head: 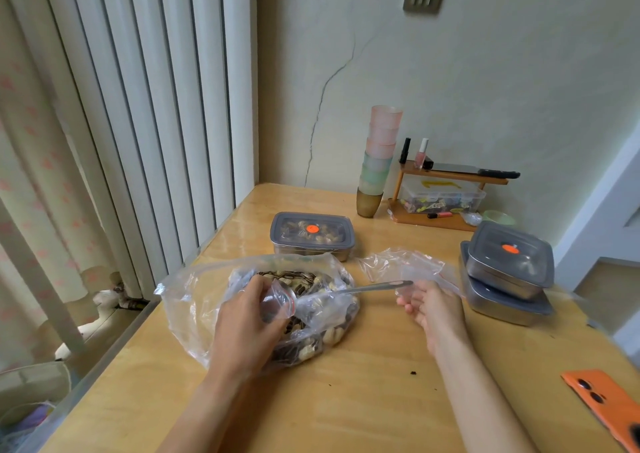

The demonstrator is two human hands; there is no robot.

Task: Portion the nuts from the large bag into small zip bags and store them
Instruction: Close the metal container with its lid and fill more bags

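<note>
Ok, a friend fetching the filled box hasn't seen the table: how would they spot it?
On the wooden table, look behind the large bag of nuts. The steel container stands alone there, nuts showing through its lid; the other containers sit stacked at right.

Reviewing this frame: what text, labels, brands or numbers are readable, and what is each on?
No text here can be read.
Left orange sticker, on the lone container: too blurred.
Right orange sticker, on the stacked container: too blurred.
Yellow mark, on the clear box: a shape, no legible letters.
</note>
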